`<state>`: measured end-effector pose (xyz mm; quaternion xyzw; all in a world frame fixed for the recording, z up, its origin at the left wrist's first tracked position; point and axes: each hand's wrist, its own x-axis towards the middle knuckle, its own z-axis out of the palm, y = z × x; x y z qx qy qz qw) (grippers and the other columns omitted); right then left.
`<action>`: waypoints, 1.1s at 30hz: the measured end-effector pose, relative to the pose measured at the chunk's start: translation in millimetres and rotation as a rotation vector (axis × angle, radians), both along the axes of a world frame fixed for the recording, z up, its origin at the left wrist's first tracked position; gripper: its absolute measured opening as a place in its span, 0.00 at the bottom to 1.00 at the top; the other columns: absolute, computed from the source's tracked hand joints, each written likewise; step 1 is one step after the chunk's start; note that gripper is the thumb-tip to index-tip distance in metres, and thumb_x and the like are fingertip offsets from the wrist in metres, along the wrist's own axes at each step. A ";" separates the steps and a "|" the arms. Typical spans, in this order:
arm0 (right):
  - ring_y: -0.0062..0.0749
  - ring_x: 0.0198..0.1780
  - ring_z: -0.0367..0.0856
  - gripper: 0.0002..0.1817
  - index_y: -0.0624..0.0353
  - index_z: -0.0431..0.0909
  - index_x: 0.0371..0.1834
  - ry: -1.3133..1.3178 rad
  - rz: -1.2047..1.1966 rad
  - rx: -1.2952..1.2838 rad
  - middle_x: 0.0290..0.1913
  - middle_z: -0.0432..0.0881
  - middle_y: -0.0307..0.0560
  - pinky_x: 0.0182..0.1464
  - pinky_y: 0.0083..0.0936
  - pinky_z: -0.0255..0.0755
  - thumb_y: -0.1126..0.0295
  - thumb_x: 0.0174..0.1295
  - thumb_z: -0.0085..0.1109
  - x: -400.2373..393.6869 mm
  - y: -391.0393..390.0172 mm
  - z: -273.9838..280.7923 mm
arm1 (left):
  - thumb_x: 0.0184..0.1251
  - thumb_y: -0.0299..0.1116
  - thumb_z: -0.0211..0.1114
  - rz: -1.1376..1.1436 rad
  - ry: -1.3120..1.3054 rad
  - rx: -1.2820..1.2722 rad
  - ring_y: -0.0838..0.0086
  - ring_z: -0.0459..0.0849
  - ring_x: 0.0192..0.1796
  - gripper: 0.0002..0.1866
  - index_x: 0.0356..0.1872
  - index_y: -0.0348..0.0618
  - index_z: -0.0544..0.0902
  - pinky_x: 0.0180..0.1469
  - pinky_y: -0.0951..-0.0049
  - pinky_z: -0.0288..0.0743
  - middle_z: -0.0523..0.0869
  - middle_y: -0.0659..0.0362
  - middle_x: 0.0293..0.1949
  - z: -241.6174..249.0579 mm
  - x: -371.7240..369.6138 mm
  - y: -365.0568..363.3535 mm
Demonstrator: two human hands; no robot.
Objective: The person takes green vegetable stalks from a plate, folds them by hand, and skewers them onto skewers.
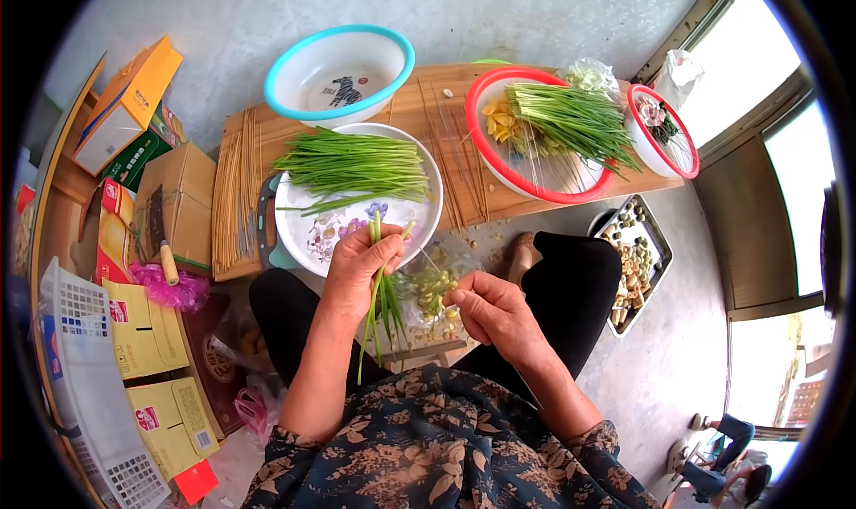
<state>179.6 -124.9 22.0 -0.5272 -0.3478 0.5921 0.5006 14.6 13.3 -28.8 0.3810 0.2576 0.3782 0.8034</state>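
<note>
Shirt (428, 447) nearest, then left hand (357, 273) gripping greens (385, 308) by plate's (294, 233) near edge, right hand (499, 313) pinched closed, near right of plate, contents unclear; looks like greens prep, next move likely needs firm left grip, precise right fingertips.

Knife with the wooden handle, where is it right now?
In the head view, the knife is on the left, against the cardboard box, its handle reaching the pink bag.

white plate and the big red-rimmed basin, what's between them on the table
Thin sticks lie on the wooden table there, in the head view.
</note>
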 end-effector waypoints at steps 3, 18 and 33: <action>0.10 0.14 0.55 0.12 0.63 0.77 0.40 -0.007 0.013 -0.002 0.16 0.63 0.28 0.17 0.12 0.47 0.65 0.73 0.51 1.3 -1.1 0.4 | 0.61 0.30 0.69 0.000 0.020 0.011 0.80 0.73 0.29 0.09 0.39 0.38 0.83 0.33 0.83 0.68 0.82 0.60 0.33 2.7 -1.9 0.2; 0.11 0.15 0.55 0.10 0.64 0.76 0.38 0.058 -0.042 0.013 0.15 0.63 0.29 0.18 0.13 0.46 0.68 0.72 0.49 3.5 10.0 -2.9 | 0.69 0.32 0.62 -0.131 0.180 0.186 0.88 0.69 0.31 0.10 0.43 0.36 0.84 0.35 0.85 0.63 0.79 0.70 0.30 9.0 10.0 -19.6; 0.11 0.14 0.55 0.10 0.64 0.76 0.39 0.062 -0.032 -0.013 0.15 0.63 0.29 0.17 0.13 0.46 0.67 0.72 0.50 4.7 2.2 2.1 | 0.71 0.37 0.60 0.009 0.113 0.181 0.83 0.71 0.28 0.11 0.48 0.44 0.79 0.32 0.84 0.61 0.82 0.65 0.33 2.7 7.6 -9.3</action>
